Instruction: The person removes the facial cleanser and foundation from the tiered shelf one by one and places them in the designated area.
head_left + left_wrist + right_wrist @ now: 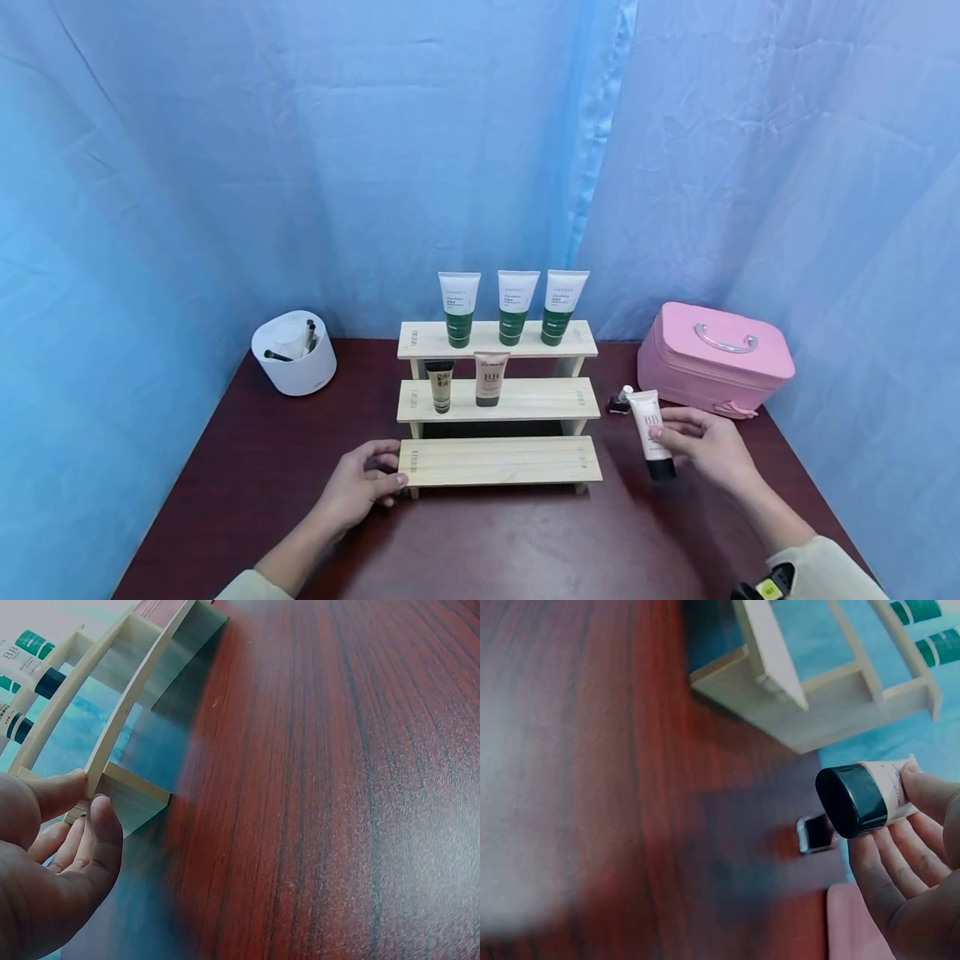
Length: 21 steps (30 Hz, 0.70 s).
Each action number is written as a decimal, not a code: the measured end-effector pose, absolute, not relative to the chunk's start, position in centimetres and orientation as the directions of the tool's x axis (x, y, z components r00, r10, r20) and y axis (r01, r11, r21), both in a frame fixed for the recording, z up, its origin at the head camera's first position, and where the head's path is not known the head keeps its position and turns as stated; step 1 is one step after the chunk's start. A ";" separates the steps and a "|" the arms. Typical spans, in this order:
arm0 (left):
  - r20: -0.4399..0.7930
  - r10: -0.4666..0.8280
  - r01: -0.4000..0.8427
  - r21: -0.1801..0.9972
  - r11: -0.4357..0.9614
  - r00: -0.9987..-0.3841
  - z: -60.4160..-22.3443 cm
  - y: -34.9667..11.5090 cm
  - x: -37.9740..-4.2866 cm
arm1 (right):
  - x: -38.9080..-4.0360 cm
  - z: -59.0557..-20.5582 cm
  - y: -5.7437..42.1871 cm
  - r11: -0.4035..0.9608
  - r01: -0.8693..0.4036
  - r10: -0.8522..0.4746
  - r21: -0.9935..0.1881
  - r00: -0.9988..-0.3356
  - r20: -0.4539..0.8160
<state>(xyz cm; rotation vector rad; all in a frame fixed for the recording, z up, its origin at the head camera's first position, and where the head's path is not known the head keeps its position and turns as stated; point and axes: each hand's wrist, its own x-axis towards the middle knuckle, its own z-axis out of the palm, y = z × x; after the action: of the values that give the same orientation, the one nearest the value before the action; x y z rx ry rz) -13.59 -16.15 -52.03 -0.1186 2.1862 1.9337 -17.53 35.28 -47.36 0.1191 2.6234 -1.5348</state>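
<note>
While the left hand (354, 485) gripped the rack (498, 462), the right hand (708, 446) pinched a soft-looking tube (649, 421), fill hidden, best held mid-body.

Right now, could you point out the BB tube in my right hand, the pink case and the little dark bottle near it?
BB tube (647, 427): head view, middle of its pale body.
Pink case (703, 379): head view, its front side.
Little dark bottle (618, 406): head view, its dark body below the cap.
</note>
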 end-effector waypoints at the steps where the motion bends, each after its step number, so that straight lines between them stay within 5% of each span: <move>1: -0.216 0.086 -0.204 0.970 0.132 -0.973 -52.0 -16.2 -13.6 | -17.5 -47.7 35.4 0.487 0.129 0.016 -0.864 -0.990 -0.139; 21: -0.220 0.095 -0.203 0.966 0.161 -0.971 -51.6 -16.1 -13.5 | -16.9 -52.0 36.2 0.449 0.282 0.032 -0.848 -0.953 -0.300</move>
<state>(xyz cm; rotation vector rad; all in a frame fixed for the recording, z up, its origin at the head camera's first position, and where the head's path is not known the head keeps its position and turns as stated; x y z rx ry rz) -13.51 -16.08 -51.63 -0.1056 2.2065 1.8954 -16.93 36.16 -52.01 0.2718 2.4611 -1.5086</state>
